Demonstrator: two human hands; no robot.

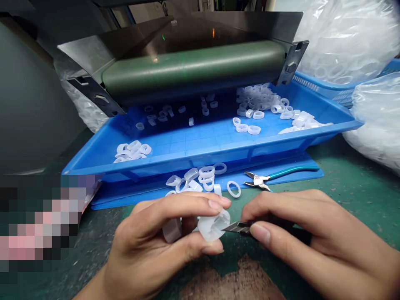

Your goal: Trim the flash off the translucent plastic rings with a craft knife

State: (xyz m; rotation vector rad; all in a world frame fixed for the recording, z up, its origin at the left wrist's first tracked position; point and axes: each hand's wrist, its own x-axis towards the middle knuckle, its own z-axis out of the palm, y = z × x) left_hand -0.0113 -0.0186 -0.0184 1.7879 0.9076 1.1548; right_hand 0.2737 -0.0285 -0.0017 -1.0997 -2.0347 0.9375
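My left hand (156, 241) is closed round a translucent white plastic ring (214, 225), pinched between thumb and fingers; a second such ring (172, 230) sits deeper in the same hand. My right hand (306, 237) grips a small utility knife (239, 227), its blade tip touching the ring's edge. Both hands hover low over the green table (359, 196), just in front of a small pile of loose rings (200, 179).
A blue tray (200, 143) holds several scattered rings under a green conveyor roller (193, 68). Teal-handled cutters (275, 177) lie on a blue lid by the tray. Clear bags of rings (346, 37) stand at the right, with a blue crate (340, 89).
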